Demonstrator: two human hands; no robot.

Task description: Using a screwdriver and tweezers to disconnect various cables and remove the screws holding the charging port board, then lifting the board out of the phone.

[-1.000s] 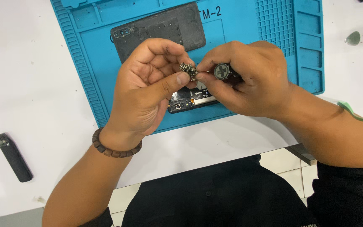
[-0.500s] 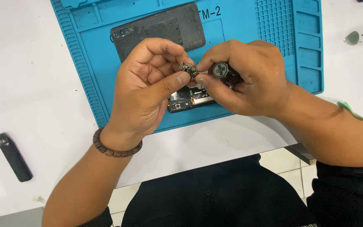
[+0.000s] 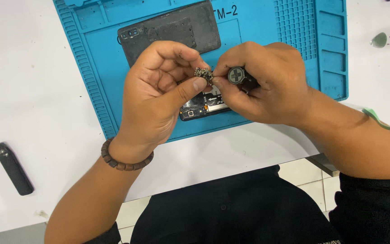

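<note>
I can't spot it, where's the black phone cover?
In the head view the black phone cover lies near the top of the blue mat, just above the left hand and right hand.

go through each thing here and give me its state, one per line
left hand: pinching a small clump of tiny metal parts
right hand: gripping a dark screwdriver, end cap facing the camera
opened phone: insides exposed, on the blue mat
phone back cover: detached, flat on the mat
black stick-shaped device: lying apart on the white table
</note>
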